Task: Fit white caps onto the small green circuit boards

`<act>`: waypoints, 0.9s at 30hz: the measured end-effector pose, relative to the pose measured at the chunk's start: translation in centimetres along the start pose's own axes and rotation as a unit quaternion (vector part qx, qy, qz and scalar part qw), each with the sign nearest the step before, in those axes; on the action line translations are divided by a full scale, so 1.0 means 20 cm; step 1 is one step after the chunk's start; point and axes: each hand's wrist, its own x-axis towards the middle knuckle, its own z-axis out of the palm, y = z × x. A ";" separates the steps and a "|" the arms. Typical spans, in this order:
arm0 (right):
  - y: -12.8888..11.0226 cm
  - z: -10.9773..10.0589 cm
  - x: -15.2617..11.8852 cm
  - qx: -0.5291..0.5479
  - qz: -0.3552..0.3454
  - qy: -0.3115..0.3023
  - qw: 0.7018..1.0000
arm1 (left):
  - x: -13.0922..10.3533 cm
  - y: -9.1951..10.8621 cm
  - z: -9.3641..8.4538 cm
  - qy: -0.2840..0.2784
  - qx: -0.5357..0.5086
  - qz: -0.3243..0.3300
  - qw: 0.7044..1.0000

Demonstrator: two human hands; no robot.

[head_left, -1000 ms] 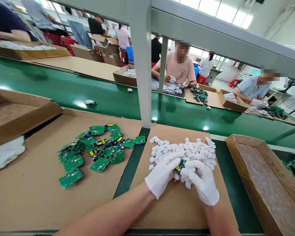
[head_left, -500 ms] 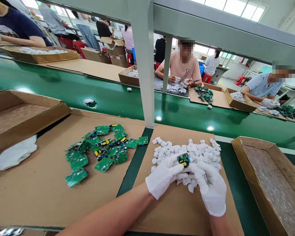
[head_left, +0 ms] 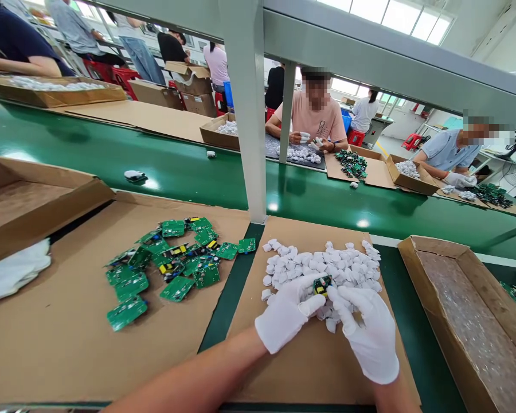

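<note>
The left hand (head_left: 286, 316) pinches the held board (head_left: 322, 285) between thumb and fingers; the fingertips of the right hand (head_left: 367, 332) are drawn together by its right edge, though I cannot tell whether they grip it too. The held board is right of the post (head_left: 253, 143) and nearer the person, over the near part of the white pile (head_left: 318, 261). A second ago the fingers hid most of it; now its yellow and green parts show, so that side is open to the fingers, and the right hand has drawn back a little.

Left of the post, loose boards (head_left: 177, 288) lie spread on a card (head_left: 69, 361); the white pile sits on another card (head_left: 292, 373) to the right. Far left of the post are a box (head_left: 47, 209) and a white cloth (head_left: 17, 272); far right, a second box (head_left: 477, 321). Behind the post's foot is a green belt (head_left: 189, 180), where a white piece (head_left: 133, 175) has shifted further left. Beyond it, right of the post, sit co-workers in a pink shirt (head_left: 320, 117) and a blue shirt (head_left: 447, 150)
</note>
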 end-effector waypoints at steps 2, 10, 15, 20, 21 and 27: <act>-0.01 0.01 0.00 -0.041 -0.012 0.008 0.999 | -0.01 0.00 0.00 -0.003 0.028 0.002 1.000; 0.00 0.06 -0.01 -0.076 -0.035 0.007 0.996 | -0.02 0.02 -0.01 0.013 0.043 -0.012 0.999; 0.00 -0.01 0.02 -0.001 0.017 -0.061 0.998 | -0.01 0.05 0.00 -0.053 -0.101 -0.105 0.988; -0.01 0.03 0.00 -0.031 -0.026 0.003 0.999 | -0.01 0.03 0.00 -0.047 -0.131 -0.113 0.984; -0.02 0.05 -0.01 -0.046 -0.041 0.015 0.998 | -0.01 0.03 0.00 -0.035 -0.119 -0.107 0.987; -0.01 0.13 -0.03 -0.087 -0.077 0.024 0.993 | 0.01 -0.06 0.01 0.003 -0.062 -0.088 0.994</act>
